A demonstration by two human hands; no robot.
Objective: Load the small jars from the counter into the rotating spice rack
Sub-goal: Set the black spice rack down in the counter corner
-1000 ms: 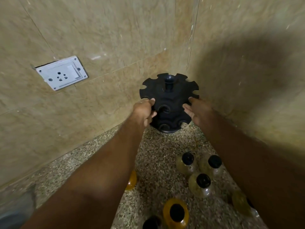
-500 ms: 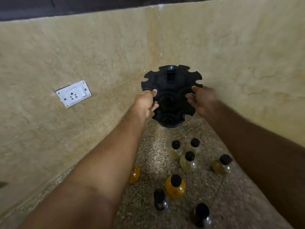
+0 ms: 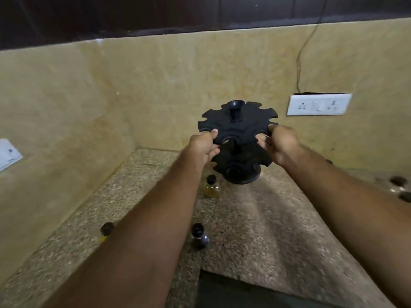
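Firmly closed on the near-left rim of the black spice rack [image 3: 238, 127]: the left hand [image 3: 203, 145], thumb over the edge of the top disc, fingers curled beneath. Closed likewise on the near-right rim: the right hand [image 3: 281, 143]. No jar in either.

Hard to tell whether the rack's base rests on the speckled counter [image 3: 255, 218] or hangs just above it; looks very close either way. Every notch in view empty, so loading judged not yet begun and the step in hand judged to be placing the rack.

To do it well:
- Hold the top disc level and grip evenly on both sides, since a rotating rack probably swivels under a lopsided pull.
- Set the base flat on bare counter, away from the wall corner, leaving room for the tiers to spin.
- Mind the yellow jar [image 3: 211, 187] standing just beside the base on the near-left; easily knocked over by a sideways slide.
- Lower straight down rather than dragging.
- Let go with one hand first, steadying with the other, then reach for the nearest jar.

Farther out: a dark jar [image 3: 199, 236] between the forearms, another jar [image 3: 106, 228] half hidden behind the left forearm, and blurred dark caps [image 3: 399, 181] at the right edge. On the wall behind, a white socket plate [image 3: 319, 104], well clear of the work.
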